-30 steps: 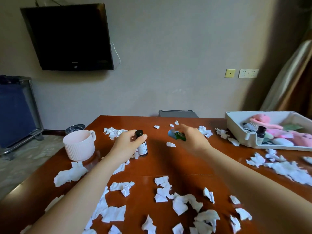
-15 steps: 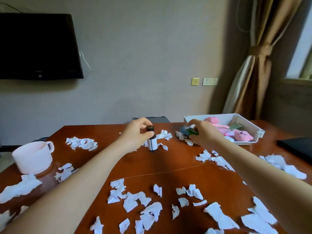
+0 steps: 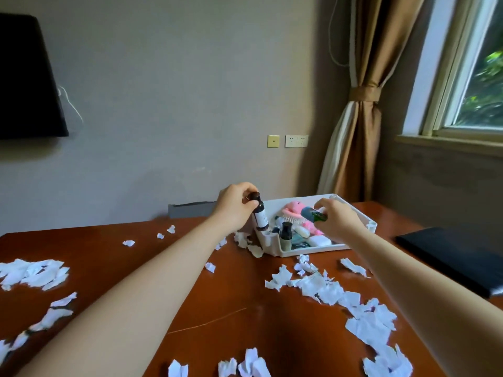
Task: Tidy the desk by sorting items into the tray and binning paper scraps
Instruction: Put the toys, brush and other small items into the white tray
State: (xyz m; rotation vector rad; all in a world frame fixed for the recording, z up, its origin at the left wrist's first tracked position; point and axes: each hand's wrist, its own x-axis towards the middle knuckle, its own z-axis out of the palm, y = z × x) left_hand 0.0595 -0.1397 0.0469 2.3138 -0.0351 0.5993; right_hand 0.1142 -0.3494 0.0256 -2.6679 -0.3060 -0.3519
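My left hand [image 3: 236, 206] grips a small dark bottle with a white label [image 3: 259, 213] by its cap, upright over the left end of the white tray [image 3: 366, 220]. My right hand [image 3: 336, 220] holds a small blue-and-green object [image 3: 313, 214] above the tray's middle. Inside the tray lie a pink brush [image 3: 292, 212], another dark bottle [image 3: 285, 234] and white pieces. Torn white paper scraps [image 3: 326, 288] are scattered over the brown desk [image 3: 152, 270].
A black flat item [image 3: 457, 257] lies on the desk's right edge. More scraps sit at the left [image 3: 32, 273] and near edge [image 3: 245, 364]. A grey chair back [image 3: 190, 209] stands behind the desk. A curtain and window are at the right.
Both hands have carried their items rightwards to above the tray. My view has swung right, so the pink cup is out of sight.
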